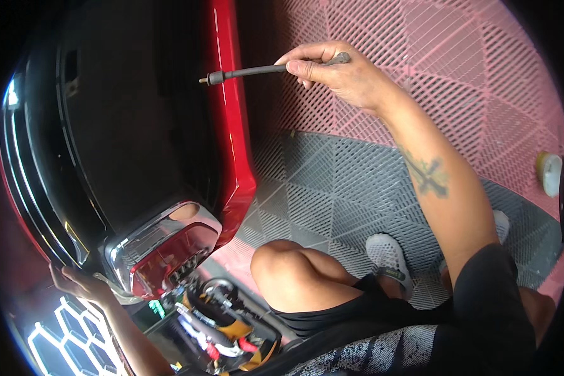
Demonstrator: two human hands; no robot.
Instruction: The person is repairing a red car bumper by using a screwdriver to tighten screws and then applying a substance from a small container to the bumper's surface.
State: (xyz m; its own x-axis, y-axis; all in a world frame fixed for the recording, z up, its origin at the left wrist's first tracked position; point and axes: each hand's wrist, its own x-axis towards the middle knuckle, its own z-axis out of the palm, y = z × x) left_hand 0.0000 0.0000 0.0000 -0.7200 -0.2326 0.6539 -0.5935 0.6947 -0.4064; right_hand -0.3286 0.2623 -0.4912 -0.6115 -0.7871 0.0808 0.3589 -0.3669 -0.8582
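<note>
My right hand [323,66] is closed on a short dark rod-like hose [254,71]. It has a thicker sleeve and a small brass-coloured tip, which points left over the red edge [230,106] of a car part. Its rounded other end shows at the back of my hand. At the lower left, my left hand [84,285] rests with fingers stretched out against the car's side, beside a chrome-framed red piece [175,250]. A pale strip [122,293] lies by that wrist; what it belongs to I cannot make out.
A large black car surface [138,113] fills the left. Below the chrome piece stands a dark tray [272,335] of mixed tools and parts. Pink and grey grid tiles [332,182] cover the floor. A yellow-and-white round container [549,174] lies at the far right.
</note>
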